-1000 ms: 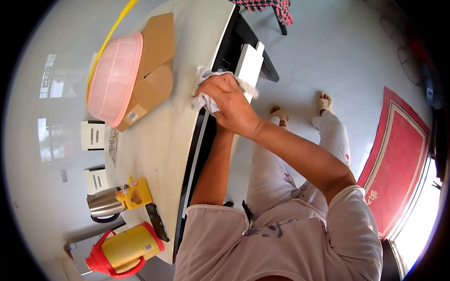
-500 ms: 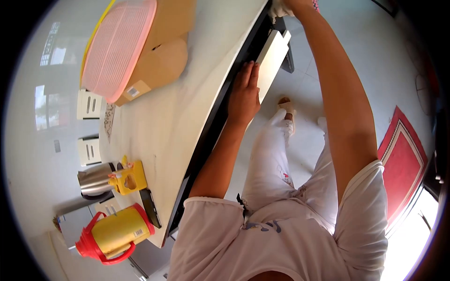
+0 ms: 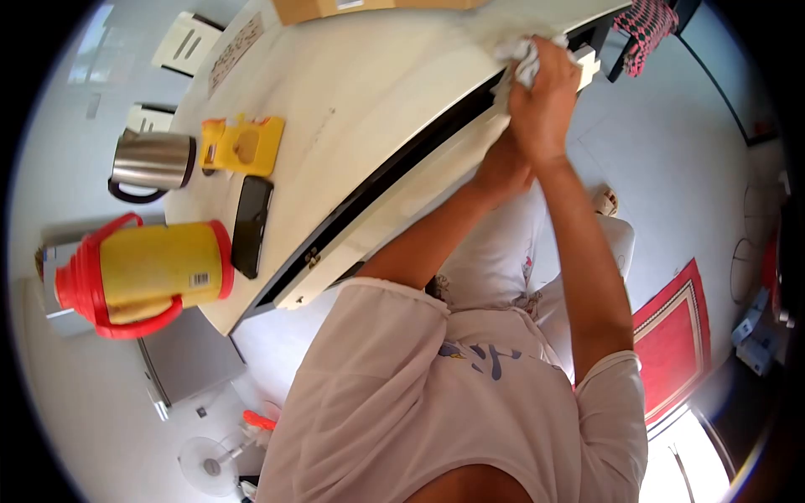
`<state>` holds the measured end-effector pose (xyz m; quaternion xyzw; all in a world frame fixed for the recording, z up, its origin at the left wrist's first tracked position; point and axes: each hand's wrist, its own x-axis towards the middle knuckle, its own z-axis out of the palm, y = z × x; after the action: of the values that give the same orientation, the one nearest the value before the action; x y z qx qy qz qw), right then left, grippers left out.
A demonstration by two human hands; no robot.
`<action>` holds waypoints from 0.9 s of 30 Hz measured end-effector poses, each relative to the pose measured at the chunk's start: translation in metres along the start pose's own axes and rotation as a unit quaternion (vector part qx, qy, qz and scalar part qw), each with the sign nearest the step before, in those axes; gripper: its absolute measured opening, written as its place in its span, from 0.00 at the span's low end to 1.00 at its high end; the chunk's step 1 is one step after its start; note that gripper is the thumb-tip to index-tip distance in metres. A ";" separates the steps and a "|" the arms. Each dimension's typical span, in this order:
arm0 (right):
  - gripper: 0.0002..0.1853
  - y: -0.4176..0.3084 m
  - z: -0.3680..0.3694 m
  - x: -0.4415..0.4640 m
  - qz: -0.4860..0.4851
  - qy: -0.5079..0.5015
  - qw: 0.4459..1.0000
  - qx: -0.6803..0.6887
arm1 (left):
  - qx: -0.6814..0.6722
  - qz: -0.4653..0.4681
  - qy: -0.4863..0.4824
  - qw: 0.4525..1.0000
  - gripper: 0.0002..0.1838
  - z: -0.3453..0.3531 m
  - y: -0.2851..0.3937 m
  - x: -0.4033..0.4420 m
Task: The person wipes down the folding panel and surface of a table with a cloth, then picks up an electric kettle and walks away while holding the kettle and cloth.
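My right hand (image 3: 545, 101) is closed around a crumpled white-and-grey cloth (image 3: 527, 63) at the far stretch of the table edge. A long cream-white panel (image 3: 402, 189) runs along the table's side, a dark gap between it and the tabletop. Just below my right hand, my left hand (image 3: 505, 166) is at the panel; its fingers are mostly hidden behind the right hand and wrist. The pale marble-look tabletop (image 3: 360, 109) stretches out to the left of both hands.
On the table are a yellow-and-red thermos (image 3: 168, 268), a black phone (image 3: 251, 226), a yellow holder (image 3: 243, 144), a steel kettle (image 3: 153, 159) and a cardboard box (image 3: 377, 7). A pink-and-black cloth (image 3: 646, 29) hangs at the top right. A red mat (image 3: 671, 344) lies on the floor.
My right hand with the cloth has come down from the top edge to beside my left hand. My left hand has shifted along the panel. The view has turned, and the panel stands farther out.
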<state>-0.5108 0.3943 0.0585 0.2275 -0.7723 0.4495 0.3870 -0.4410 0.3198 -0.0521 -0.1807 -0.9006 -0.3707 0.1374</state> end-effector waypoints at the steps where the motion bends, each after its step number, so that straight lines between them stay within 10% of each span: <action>1: 0.21 -0.022 0.000 -0.012 -0.005 -0.017 1.000 0.013 | -0.041 0.002 -0.004 0.999 0.32 0.008 -0.003 -0.027; 5: 0.33 -0.113 -0.005 -0.063 -0.005 -0.115 0.988 0.102 | -0.057 -0.115 -0.013 0.992 0.30 -0.035 0.051 -0.131; 14: 0.17 -0.267 0.024 -0.164 -0.103 -0.142 0.966 0.190 | 0.032 -0.402 0.213 0.890 0.23 -0.079 0.023 -0.346; 17: 0.15 -0.284 0.029 -0.171 -0.173 -0.156 0.955 0.182 | -0.096 -0.546 0.324 0.767 0.25 -0.097 0.033 -0.370; 27: 0.28 -0.183 0.003 -0.106 -0.159 -0.201 0.962 0.090 | -0.400 -0.495 0.650 0.416 0.33 -0.121 0.010 -0.497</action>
<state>-0.3204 0.3020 0.0674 0.4670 -0.7443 0.3951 0.2680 0.0225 0.1285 -0.1523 0.5568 -0.2262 -0.6997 0.3863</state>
